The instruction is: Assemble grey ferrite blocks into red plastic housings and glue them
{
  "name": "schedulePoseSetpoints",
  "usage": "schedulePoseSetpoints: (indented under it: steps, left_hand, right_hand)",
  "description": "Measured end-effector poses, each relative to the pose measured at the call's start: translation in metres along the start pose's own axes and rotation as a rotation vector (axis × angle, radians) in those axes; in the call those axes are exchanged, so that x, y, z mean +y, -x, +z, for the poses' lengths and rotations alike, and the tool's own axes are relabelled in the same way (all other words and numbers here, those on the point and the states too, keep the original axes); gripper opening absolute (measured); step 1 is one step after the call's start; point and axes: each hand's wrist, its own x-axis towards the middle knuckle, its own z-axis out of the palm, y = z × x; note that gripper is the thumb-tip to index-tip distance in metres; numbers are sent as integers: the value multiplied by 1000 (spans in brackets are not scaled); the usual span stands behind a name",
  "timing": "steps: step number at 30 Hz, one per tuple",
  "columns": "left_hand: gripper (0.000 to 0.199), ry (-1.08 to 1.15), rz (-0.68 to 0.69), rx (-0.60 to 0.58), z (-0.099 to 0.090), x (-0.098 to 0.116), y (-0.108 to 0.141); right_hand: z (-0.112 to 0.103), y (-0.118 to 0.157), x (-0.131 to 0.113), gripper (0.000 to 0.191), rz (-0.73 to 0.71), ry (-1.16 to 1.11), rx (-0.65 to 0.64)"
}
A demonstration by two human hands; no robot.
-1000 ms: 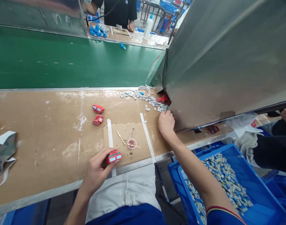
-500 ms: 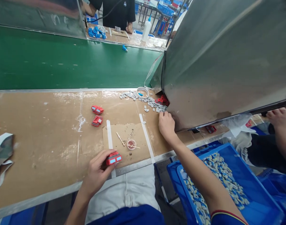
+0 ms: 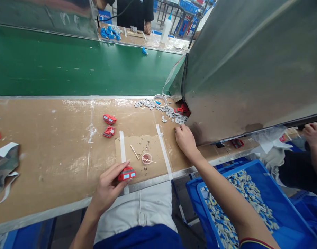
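Between the thumb and fingers of my left hand is a red toy vehicle with two light-blue windows, held above the front edge of the bench. My right hand is closed in a pinch just in front of a scattered heap of small grey flat pieces; what its fingertips hold, if anything, is too small to name. Two more red toy vehicles, one behind the other, lie left of the taped cardboard. On that cardboard are a small cup of reddish-brown content and a thin stick.
A roll of white tape rests among the grey pieces. A large metal panel closes in the right side. Below it stands a blue bin full of small parts. A green conveyor belt runs behind the bench; a co-worker's hand is beyond it.
My right hand has drawn back slightly from the grey pieces, towards me. My left hand keeps hold of the red toy vehicle in nearly the same place. The view has shifted a little.
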Motion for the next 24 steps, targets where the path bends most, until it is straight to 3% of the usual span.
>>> schedulePoseSetpoints:
  steps: [6, 10, 12, 15, 19, 22, 24]
  left_hand:
    - [44, 18, 42, 13, -2, -3, 1]
    - [44, 150, -57, -32, -2, -3, 4]
    - [36, 243, -110, -58, -2, -1, 5]
    - [24, 303, -108, -87, -3, 2, 5]
    - [25, 344, -107, -124, -5, 4, 5]
    - [29, 352, -164, -150, -6, 4, 6]
    - [32, 351, -176, -150, -6, 4, 7]
  right_hand:
    - [-2, 12, 2, 28, -17, -181, 43]
    - [-15, 19, 8, 21, 11, -336, 58]
    - [-29, 33, 2, 18, 42, -536, 91]
    - [-60, 71, -29, 12, 58, -1019, 152]
    - [-90, 122, -94, 10, -102, -1377, 14]
    - [-87, 137, -132, 7, -106, -1494, -104]
    - [-78, 137, -145, 8, -72, -1528, -154]
